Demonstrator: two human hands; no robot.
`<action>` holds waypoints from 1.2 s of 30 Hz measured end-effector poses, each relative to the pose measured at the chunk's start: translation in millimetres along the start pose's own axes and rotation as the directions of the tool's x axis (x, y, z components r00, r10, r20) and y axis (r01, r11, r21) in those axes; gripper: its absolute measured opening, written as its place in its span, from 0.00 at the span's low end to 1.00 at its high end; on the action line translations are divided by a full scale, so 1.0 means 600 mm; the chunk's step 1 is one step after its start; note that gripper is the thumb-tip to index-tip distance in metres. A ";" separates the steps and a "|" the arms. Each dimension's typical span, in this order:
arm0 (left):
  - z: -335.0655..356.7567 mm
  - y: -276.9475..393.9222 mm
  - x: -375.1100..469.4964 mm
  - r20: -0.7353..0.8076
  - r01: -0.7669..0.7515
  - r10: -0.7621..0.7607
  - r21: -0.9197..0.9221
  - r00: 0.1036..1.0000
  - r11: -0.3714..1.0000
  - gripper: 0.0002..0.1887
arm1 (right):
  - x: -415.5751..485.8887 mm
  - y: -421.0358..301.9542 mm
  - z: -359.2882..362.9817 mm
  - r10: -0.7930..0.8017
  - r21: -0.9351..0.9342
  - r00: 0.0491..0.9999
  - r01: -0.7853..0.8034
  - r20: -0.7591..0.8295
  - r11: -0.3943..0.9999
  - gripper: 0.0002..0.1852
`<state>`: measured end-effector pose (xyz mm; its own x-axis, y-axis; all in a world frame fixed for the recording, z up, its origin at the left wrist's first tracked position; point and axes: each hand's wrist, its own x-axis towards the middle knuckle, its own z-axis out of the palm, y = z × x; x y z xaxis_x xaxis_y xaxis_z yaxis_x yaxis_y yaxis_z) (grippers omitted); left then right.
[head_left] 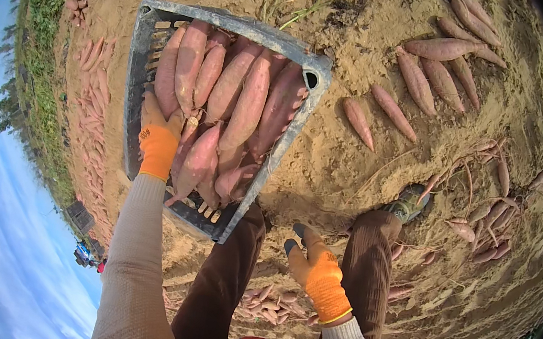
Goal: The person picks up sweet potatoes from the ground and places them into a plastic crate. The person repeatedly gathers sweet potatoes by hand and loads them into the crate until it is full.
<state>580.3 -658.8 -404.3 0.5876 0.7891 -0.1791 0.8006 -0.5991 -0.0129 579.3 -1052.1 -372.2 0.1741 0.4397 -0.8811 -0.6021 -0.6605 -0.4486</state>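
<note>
A grey plastic crate (281,155) full of reddish sweet potatoes (247,101) stands on the soil before me. My left hand (157,135), in an orange knitted glove, reaches into its left side, with the fingers at the lower end of a sweet potato (168,69); the fingertips are partly hidden, so its hold is unclear. My right hand (321,275), gloved alike with dark fingertips, hovers between my knees, right of the crate's lower corner. Its thumb and fingers are apart and nothing is in it.
Two loose sweet potatoes (394,113) lie right of the crate, below a larger group (440,79). My shoe (408,203) rests on the soil near smaller roots (490,221). Another pile (273,305) lies between my legs. A long row of sweet potatoes (94,113) runs along the left.
</note>
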 end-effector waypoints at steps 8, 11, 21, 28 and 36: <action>0.003 -0.008 0.043 -0.056 -0.164 0.167 0.061 0.984 0.985 0.40 | 0.008 0.006 0.004 -0.042 -0.001 0.999 0.042 -0.008 0.999 0.31; -0.022 0.014 0.022 -0.111 -0.242 0.248 0.065 0.962 0.968 0.33 | 0.007 -0.006 0.001 0.008 -0.069 1.000 -0.006 0.020 0.998 0.30; 0.142 0.409 -0.284 0.395 -0.150 0.487 -0.637 0.779 0.756 0.34 | -0.004 -0.009 -0.007 -0.013 -0.031 0.996 0.016 0.092 0.999 0.29; 0.412 0.538 -0.156 0.812 0.712 -0.383 -0.056 0.441 0.700 0.48 | -0.026 -0.011 -0.039 -0.039 -0.295 0.976 0.103 0.216 0.950 0.26; 0.392 0.563 -0.229 0.742 0.729 0.152 -0.670 0.653 0.141 0.47 | -0.014 -0.002 -0.054 0.032 -0.321 0.934 0.090 0.355 0.943 0.27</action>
<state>742.1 -1001.4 -615.6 0.4184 0.3234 -0.8488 0.6195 0.5818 0.5270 603.7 -1074.4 -369.2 -0.1329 0.6057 -0.7845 -0.3020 -0.7787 -0.5500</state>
